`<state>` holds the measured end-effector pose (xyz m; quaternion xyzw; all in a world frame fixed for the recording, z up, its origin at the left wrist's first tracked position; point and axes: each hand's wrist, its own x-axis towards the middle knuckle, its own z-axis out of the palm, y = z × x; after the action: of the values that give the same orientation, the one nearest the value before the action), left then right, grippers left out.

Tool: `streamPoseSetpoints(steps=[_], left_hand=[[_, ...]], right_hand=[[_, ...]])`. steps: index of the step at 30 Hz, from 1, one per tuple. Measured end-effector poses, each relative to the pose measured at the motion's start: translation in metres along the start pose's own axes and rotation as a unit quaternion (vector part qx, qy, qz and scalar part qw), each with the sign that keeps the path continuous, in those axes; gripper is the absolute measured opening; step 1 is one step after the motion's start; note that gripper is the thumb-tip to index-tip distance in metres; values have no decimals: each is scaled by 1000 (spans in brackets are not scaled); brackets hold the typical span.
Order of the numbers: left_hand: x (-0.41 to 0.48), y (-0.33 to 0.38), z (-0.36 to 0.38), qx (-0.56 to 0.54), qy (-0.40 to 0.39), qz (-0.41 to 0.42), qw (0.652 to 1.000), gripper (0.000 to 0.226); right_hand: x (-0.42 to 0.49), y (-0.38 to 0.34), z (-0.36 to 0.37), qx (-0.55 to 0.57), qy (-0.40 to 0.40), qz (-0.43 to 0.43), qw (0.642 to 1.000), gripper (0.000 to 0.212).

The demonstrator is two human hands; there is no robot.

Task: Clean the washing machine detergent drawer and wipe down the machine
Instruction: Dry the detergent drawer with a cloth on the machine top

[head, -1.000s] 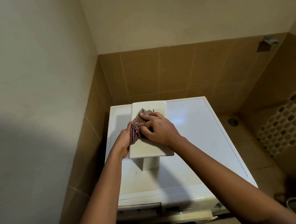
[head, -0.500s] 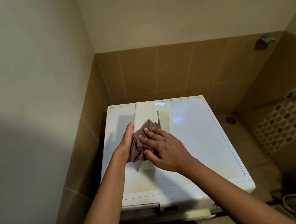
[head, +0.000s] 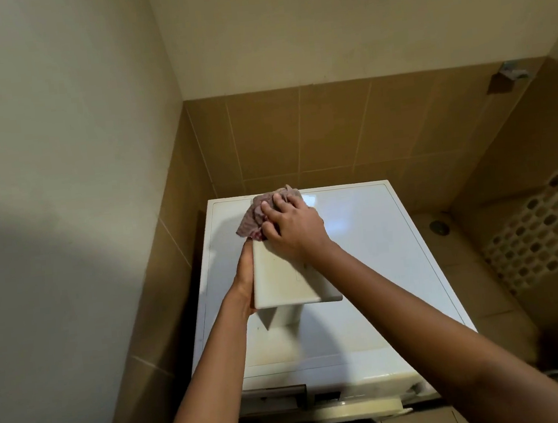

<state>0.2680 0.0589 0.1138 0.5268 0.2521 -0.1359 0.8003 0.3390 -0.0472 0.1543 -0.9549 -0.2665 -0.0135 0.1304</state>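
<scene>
Head view of a white washing machine (head: 378, 252) standing in a corner of tan wall tiles (head: 331, 130). The detergent drawer (head: 278, 280), removed from the machine, lies lengthwise on the left half of the lid, its near end raised clear of the surface and casting a shadow below. The left hand (head: 245, 280) lies flat against the drawer's left side, the visible finger straight and pointing to the far end; the other fingers are hidden behind the drawer. The right hand (head: 293, 227) rests on the drawer's far end, its fingers curled over a crumpled pinkish cloth (head: 254, 217), which it presses against the drawer. The empty drawer slot (head: 272, 393) shows dark at the left of the machine's near front panel. A floor drain (head: 438, 226) lies to the right of the machine.
</scene>
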Motion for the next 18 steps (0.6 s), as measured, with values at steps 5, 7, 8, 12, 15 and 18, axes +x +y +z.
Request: streamPoseSetpoints(steps=[5, 7, 8, 12, 15, 18], left_hand=[[1, 8, -8, -5, 6, -11, 1000, 59], [-1, 13, -8, -37, -4, -42, 998, 72], [-2, 13, -6, -45, -15, -56, 997, 76], [-6, 12, -4, -36, -9, -87, 996, 78], [-6, 12, -6, 2, 6, -84, 996, 74], [-5, 14, -1, 7, 29, -34, 999, 73]], right_hand=[[-65, -3, 0, 27, -19, -79, 996, 60], [-91, -1, -2, 18, -27, -108, 994, 58], [-102, -1, -3, 11, -33, -121, 992, 58], [-114, -7, -5, 16, -53, -119, 991, 60], [-92, -13, -3, 24, -30, -77, 996, 63], [-56, -12, 2, 6, -12, -46, 999, 69]])
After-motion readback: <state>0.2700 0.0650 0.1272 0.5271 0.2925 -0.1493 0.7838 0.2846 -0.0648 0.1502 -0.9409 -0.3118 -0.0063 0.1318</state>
